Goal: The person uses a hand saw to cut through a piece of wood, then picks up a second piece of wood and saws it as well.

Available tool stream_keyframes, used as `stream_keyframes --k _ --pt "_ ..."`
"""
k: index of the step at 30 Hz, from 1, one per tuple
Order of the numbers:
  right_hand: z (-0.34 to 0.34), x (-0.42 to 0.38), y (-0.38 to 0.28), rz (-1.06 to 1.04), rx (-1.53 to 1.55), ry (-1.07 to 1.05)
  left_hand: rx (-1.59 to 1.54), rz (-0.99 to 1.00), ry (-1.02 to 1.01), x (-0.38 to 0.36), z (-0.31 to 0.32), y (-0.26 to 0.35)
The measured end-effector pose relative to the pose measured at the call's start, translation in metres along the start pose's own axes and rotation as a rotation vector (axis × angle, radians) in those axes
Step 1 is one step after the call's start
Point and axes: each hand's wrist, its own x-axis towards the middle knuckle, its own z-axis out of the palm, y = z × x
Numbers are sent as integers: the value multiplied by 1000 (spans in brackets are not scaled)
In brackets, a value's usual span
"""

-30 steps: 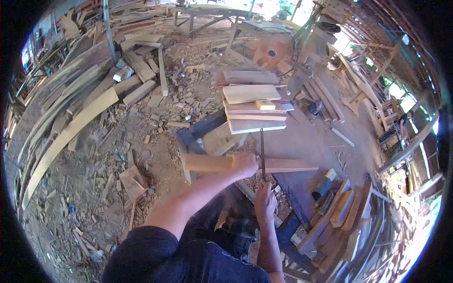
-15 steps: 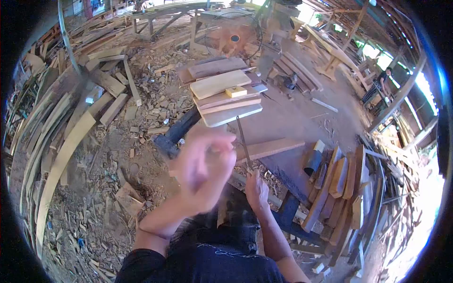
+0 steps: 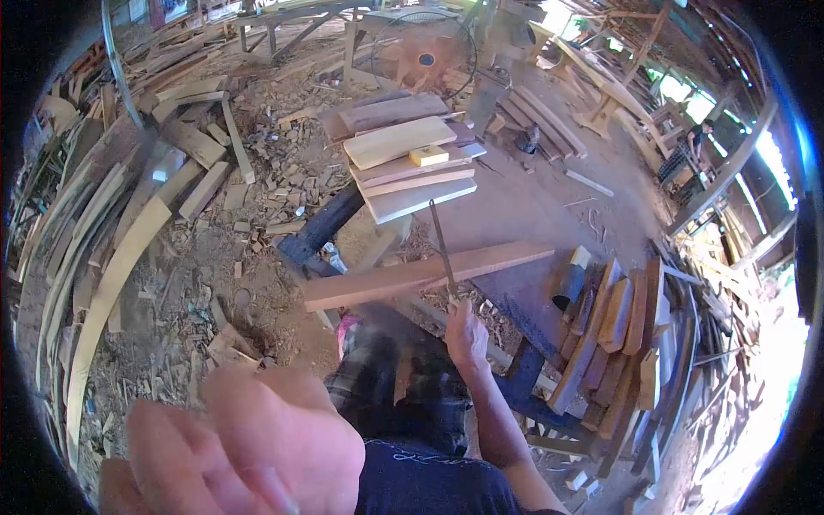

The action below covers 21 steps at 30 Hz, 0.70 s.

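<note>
My left hand [image 3: 249,442] is raised close to the camera at the lower left. Its fingers are curled in, with nothing visible in them. In my right hand [image 3: 467,336] is the lower end of a long, thin dark metal bar [image 3: 440,239], its small rounded tip pointing away from me. The bar crosses over a reddish-brown wooden beam [image 3: 386,280] lying crosswise in front of my legs. Just beyond the tip is a stack of planks [image 3: 421,202] with a small yellow wood block [image 3: 428,155] on top.
A dark support beam [image 3: 322,225] runs under the stacked planks. Wood pieces [image 3: 614,322] are piled at right, beside a dark cylinder [image 3: 570,287]. Long curved boards [image 3: 120,266] lie at left among scattered offcuts. Farther back are a round fan [image 3: 426,60] and, at right, another person [image 3: 697,142].
My left hand has moved from above the reddish-brown beam down and left, nearer the camera, uncovering the beam. My right hand and the metal bar have shifted only slightly.
</note>
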Motion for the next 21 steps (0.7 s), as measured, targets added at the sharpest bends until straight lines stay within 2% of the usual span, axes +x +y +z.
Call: stream_keyframes --k 2,7,10,14,19,21 --pt "0 0 0 -9 -9 13 11 42 38 -1 -1 3" --pt "-4 -1 -6 70 38 -28 41 -82 -12 5 -4 11" --pt "-4 -3 -4 -7 -14 -12 51 -158 -37 11 -4 16" --pt "0 -1 -3 21 -39 -30 54 -260 -68 21 -1 22" --pt "5 -2 2 -23 -33 44 60 -405 -102 38 7 29" --pt "5 -1 1 -12 -44 26 72 -334 -17 40 14 10"
